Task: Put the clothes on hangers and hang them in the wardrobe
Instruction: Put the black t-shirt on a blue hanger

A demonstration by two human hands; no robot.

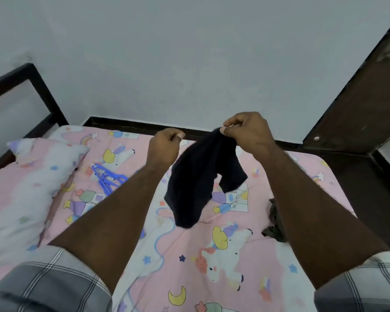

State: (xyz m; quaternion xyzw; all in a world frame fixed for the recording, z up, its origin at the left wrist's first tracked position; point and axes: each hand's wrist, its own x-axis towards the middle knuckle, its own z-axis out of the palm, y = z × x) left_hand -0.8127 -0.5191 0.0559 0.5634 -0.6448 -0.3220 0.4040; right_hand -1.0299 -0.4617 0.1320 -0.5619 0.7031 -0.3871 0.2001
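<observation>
I see the blue hangers lying unused on the bed toward its left side, near the pillow. My left hand is curled, holding nothing I can make out. My right hand pinches the dark garment, which dangles above the bed's middle. Another dark cloth waits at the right edge. Nothing looks hung yet; I judge we're early.

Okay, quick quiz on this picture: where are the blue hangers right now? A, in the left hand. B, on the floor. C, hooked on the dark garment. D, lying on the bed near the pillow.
D: the blue hangers lie on the bed beside the pillow, while the right hand pinches the dark garment.
</observation>
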